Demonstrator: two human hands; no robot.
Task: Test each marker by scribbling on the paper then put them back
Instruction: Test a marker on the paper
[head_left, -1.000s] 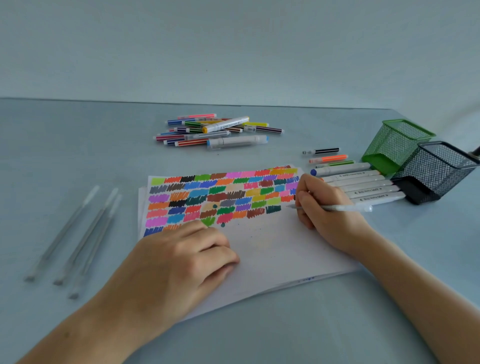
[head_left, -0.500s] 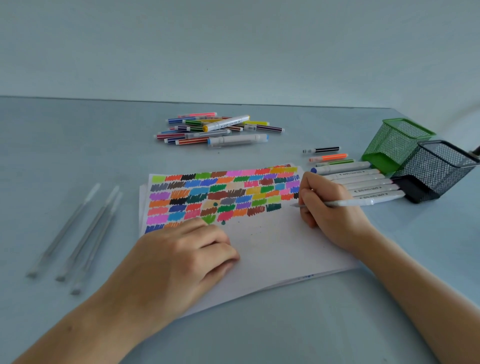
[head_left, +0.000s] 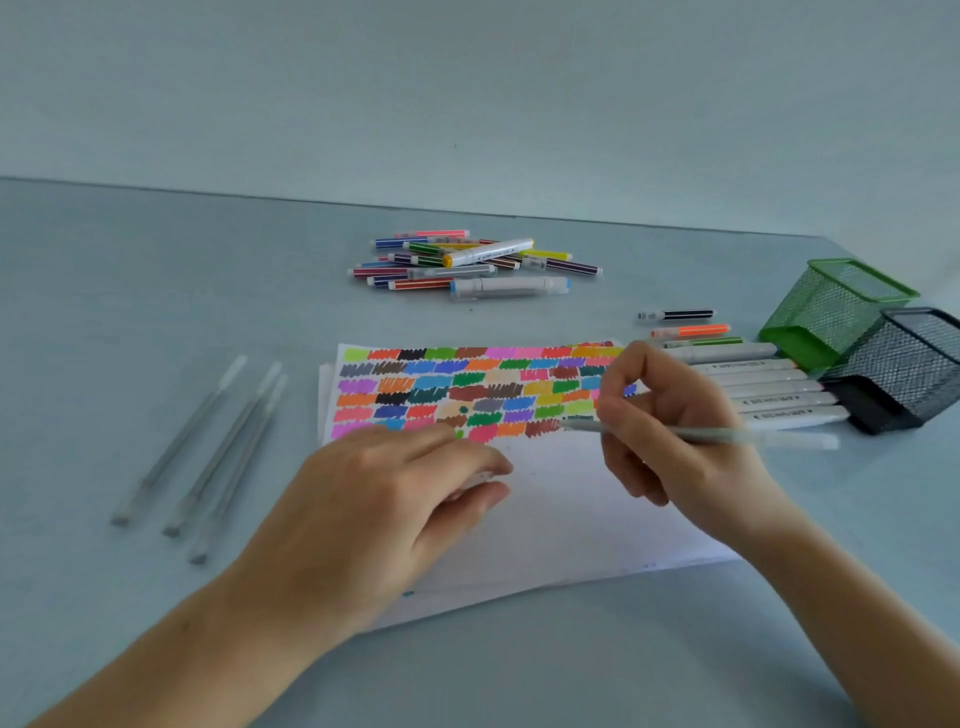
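white paper (head_left: 571, 514): rows of multicolour scribble patches. counter (head_left: 156, 312) pale blue-grey. mesh cups: one green (head_left: 831, 306), one black (head_left: 904, 364). marker pile (head_left: 467, 260): striped multicolour barrels.

Right hand (head_left: 675, 436) and pen (head_left: 701, 434) now raised

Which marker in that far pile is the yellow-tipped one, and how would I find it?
Start at the paper and look beyond its far edge to the marker pile. On top lies a fat white marker, tilted, with a yellow cap at its left end. Its neighbours are mostly thin, striped pens.
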